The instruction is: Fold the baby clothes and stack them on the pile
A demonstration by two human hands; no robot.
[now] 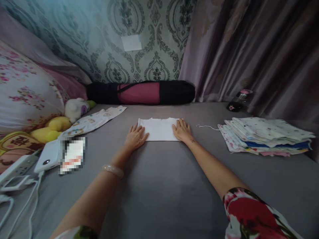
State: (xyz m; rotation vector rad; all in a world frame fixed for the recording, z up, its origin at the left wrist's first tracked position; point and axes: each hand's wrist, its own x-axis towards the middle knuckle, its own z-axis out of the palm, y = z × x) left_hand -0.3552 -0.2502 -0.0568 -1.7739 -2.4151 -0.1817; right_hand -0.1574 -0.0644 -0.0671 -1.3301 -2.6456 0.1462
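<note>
A white folded cloth (160, 130) lies flat on the grey sheet (159, 186) straight ahead of me, its far edge slightly uneven. My left hand (136, 135) rests palm down on its left end, fingers stretched forward and thumb apart. On the right end lies my right hand (182, 130), also flat with the fingers spread. Neither hand grips the cloth; both press on it from above. The cloth's outer ends are partly hidden under the hands.
At right sits a stack of folded patterned cloths (269, 136), with a dark bottle (238, 101) behind. A black and pink roll bag (139, 93) lies along the wall. Left are a patterned cloth (96, 120), plush toys (58, 124), a white device (48, 157) and a power strip (20, 167).
</note>
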